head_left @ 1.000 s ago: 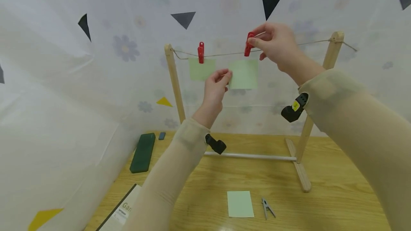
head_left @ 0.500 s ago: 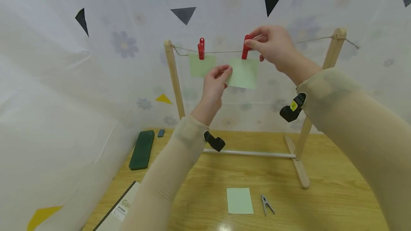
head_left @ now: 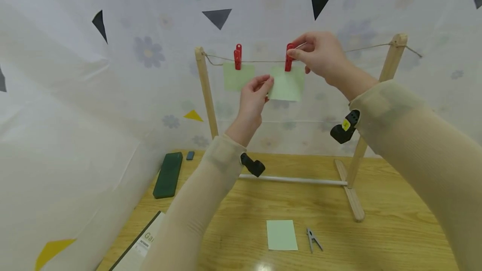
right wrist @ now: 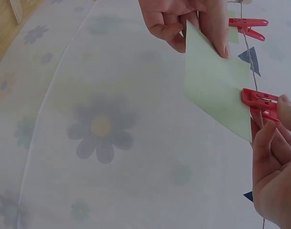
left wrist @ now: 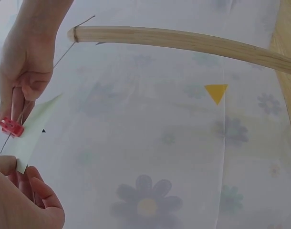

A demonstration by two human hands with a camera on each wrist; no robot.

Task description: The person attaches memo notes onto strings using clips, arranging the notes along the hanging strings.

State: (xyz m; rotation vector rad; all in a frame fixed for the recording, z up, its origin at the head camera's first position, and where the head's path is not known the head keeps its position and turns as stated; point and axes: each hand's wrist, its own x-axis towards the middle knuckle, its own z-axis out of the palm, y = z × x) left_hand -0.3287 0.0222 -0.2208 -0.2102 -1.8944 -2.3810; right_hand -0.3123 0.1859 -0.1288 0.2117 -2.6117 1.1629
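My left hand [head_left: 253,101] pinches the left edge of a pale green paper square [head_left: 287,85] up at the string. A red clothespin [head_left: 288,58] sits over the string and the paper's top edge, and my right hand [head_left: 320,55] pinches its upper end between thumb and fingers. In the right wrist view the clothespin's jaws overlap the paper [right wrist: 217,83]. To the left, another green paper [head_left: 235,79] hangs from the string under a second red clothespin [head_left: 237,57]; my left hand partly covers its lower corner.
The string runs between two wooden posts [head_left: 391,60] joined low down by a white rod [head_left: 293,179]. On the table lie a green paper square [head_left: 282,235], a grey clothespin [head_left: 313,239], a dark green case [head_left: 167,175], a small blue block [head_left: 190,155] and a notebook [head_left: 141,244].
My right hand has brought the red clothespin slightly left and down onto the paper's top edge. The left hand keeps its pinch on the paper, barely moving.
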